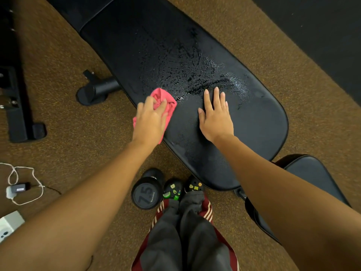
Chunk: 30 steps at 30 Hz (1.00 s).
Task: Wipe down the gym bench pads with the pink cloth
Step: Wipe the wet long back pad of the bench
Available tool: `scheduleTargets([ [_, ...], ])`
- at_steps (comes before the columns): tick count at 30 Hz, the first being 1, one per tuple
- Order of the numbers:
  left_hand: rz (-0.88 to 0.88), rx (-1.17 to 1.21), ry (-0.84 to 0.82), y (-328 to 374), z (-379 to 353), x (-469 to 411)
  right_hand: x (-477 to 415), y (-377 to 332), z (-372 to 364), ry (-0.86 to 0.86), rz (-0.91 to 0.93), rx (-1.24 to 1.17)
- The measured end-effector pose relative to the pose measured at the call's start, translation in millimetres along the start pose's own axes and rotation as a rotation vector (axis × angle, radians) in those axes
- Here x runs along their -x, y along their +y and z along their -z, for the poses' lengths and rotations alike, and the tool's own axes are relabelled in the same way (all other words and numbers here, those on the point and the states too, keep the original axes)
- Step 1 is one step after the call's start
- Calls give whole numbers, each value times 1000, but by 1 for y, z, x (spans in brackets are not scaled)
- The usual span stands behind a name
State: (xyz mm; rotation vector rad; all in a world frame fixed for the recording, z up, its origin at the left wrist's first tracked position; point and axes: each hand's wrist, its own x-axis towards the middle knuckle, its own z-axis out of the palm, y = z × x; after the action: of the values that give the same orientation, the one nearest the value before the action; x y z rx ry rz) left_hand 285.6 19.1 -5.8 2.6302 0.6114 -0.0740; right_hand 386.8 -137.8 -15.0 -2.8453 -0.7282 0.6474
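Note:
A long black bench pad (254,124) runs diagonally from top left to bottom right, and its middle is wet with droplets. A pink cloth (166,98) lies bunched on the pad's left edge. My left hand (151,116) presses down on the cloth, its fingers curled into the folds. My right hand (215,114) rests flat on the pad, fingers straight, just below the wet patch. A second, smaller black pad (312,177) shows at the lower right, partly hidden by my right forearm.
A black 7.5 dumbbell (146,194) stands on the brown floor by my feet (183,188). The bench's foot bar (93,90) sticks out left of the pad. A black frame (17,106) stands at far left. A white cord and charger (17,189) lie at lower left.

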Motion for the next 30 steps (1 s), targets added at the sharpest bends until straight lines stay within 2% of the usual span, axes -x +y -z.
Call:
scheduleTargets([
  [5, -213, -23, -153, 17, -16, 44, -1, 0, 0, 3, 3, -10],
  [8, -296, -64, -146, 5, -12, 32, -2, 1, -1, 13, 5, -14],
  [13, -114, -16, -12, -20, 10, -7, -2, 1, -3, 21, 5, -20],
  [18, 20, 3, 29, -9, 8, -3, -1, 1, -3, 17, -3, -25],
  [22, -125, 51, -39, 18, -10, 36, -1, 0, -1, 7, -7, -25],
  [26, -207, 99, -225, 38, -20, 66, -1, 0, 0, 7, 1, -27],
  [30, -256, 45, -172, 21, -10, 49, -1, 1, -1, 16, 4, -45],
])
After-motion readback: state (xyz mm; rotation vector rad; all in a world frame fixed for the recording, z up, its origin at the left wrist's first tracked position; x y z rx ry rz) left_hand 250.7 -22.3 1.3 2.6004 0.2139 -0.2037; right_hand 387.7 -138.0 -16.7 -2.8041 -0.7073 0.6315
